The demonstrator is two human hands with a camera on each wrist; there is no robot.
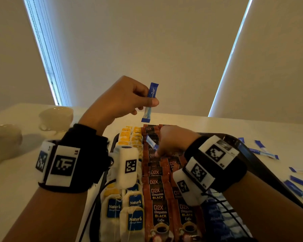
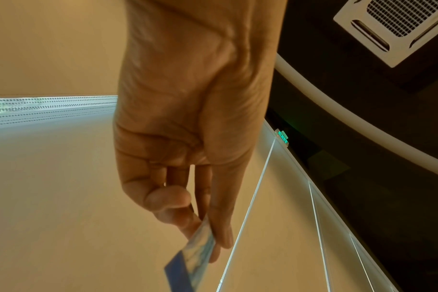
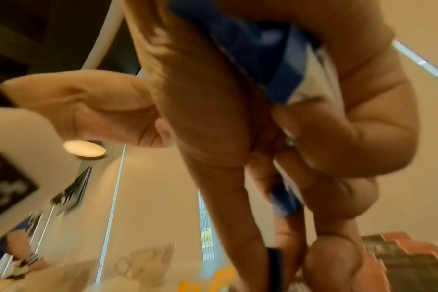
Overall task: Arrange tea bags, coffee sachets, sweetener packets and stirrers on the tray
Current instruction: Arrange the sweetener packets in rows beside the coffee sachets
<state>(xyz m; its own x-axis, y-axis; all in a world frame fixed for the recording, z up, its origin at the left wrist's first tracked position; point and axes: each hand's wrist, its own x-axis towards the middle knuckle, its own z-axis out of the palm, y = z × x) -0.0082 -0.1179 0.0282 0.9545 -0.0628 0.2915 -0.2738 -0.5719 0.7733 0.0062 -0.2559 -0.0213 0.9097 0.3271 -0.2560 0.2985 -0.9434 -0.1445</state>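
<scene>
One blue-and-white packet (image 1: 150,102) is pinched upright by left hand (image 1: 119,98); a second packet (image 1: 151,142) is gripped by right hand (image 1: 171,140).

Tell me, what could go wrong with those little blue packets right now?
The left hand only pinches its blue packet by the middle, high above the tray, so it might slip and land on the coffee sachets. The right hand holds another packet low over those sachets and could nudge the rows crooked. Loose packets lie on the table near the right sleeve, which might sweep them away.
</scene>
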